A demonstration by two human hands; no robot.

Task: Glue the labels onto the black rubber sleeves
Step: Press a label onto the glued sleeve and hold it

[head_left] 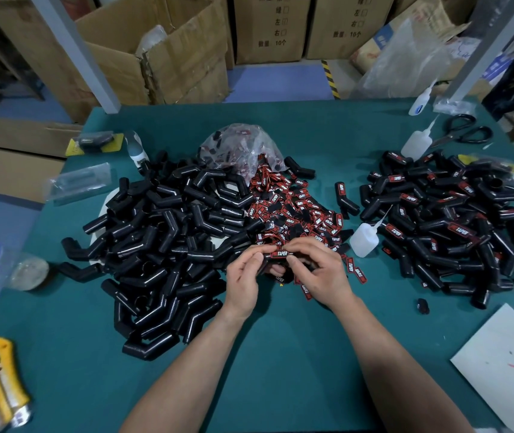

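Label seated on black rubber sleeve; sleeve gripped in left hand, label end pinched by right hand. Best pressed evenly end to end, kept square, before glue sets. Glue bottle just beyond right hand.

Reaches in from the bottom edge with both bare forearms, wrists angled toward each other. Grips a black sleeve in the left hand, fingers curled under, thumb up top. Pinches the other end with the right hand, knuckles up, right beside the left.
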